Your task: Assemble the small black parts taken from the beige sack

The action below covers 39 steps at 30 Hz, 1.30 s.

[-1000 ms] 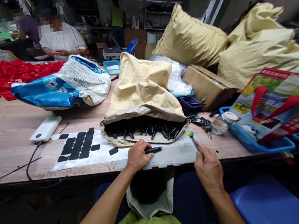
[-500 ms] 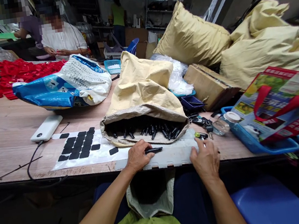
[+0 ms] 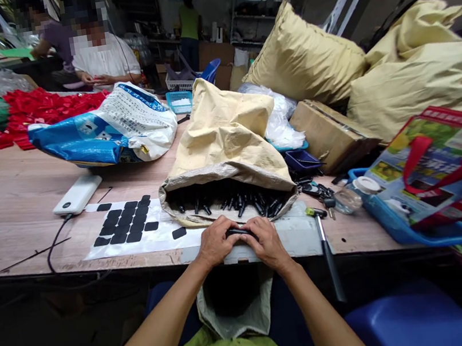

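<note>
Between my two hands lies a slim black pen-like piece (image 3: pixel 240 231), partly covered by the fingers. My left hand (image 3: pixel 217 241) is closed on its left end, and my right hand (image 3: pixel 266 239) pinches the right end. Both hands are over the grey board (image 3: pixel 293 239) at the table's front edge. Just behind them a cream cloth sack (image 3: pixel 225 133) opens toward me, with many similar black pieces (image 3: pixel 257 202) inside its mouth. To the right a hammer (image 3: pixel 325 245) rests with its head on the table and its dark handle past the edge.
Black rounded pads (image 3: pixel 123 223) lie on a white sheet at left, near a white power bank (image 3: pixel 78 194) with a cable. A blue basket (image 3: pixel 422 231) holds a printed bag (image 3: pixel 442 164). An open second sack (image 3: pixel 238 310) is at my lap. Other people sit beyond.
My right hand has let go of the hammer, leaving it at the table edge, and has moved left to grip the black piece together with my left hand. The view has shifted slightly.
</note>
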### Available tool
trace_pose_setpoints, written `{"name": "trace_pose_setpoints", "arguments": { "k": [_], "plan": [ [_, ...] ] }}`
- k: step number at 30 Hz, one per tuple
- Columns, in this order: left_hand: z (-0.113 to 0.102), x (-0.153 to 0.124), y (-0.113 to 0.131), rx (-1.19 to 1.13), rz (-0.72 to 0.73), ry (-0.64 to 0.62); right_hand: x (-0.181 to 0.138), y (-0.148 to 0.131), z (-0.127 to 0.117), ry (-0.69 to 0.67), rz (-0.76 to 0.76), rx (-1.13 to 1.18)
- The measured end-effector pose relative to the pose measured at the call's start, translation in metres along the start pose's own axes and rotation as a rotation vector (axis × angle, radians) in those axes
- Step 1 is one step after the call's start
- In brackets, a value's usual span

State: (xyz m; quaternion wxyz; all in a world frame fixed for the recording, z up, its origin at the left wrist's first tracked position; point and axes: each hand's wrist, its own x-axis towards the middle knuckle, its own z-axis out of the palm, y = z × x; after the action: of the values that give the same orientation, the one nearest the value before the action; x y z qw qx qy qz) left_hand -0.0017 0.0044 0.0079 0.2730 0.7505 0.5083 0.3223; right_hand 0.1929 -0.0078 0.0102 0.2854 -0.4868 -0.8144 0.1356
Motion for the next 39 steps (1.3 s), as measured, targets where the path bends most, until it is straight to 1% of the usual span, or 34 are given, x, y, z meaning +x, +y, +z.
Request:
{"name": "trace_pose_setpoints", "arguments": {
  "k": [11,19,30,39],
  "plan": [
    [0.0003,-0.0005,-0.0046,-0.053,0.003,-0.025,-0.0001,0.0044,0.0042,0.035,0.032,0.039],
    [0.0004,-0.0007,-0.0049,-0.038,0.022,-0.023,-0.0009,-0.0001,-0.0014,0.004,0.019,0.045],
    [-0.0028,-0.0011,-0.0015,-0.05,0.041,-0.031,-0.0016,0.003,0.0017,0.017,0.005,0.03],
    [-0.0012,-0.0009,-0.0054,-0.097,0.048,-0.029,-0.0013,0.0006,-0.0012,-0.006,0.011,0.009]
  ]
}}
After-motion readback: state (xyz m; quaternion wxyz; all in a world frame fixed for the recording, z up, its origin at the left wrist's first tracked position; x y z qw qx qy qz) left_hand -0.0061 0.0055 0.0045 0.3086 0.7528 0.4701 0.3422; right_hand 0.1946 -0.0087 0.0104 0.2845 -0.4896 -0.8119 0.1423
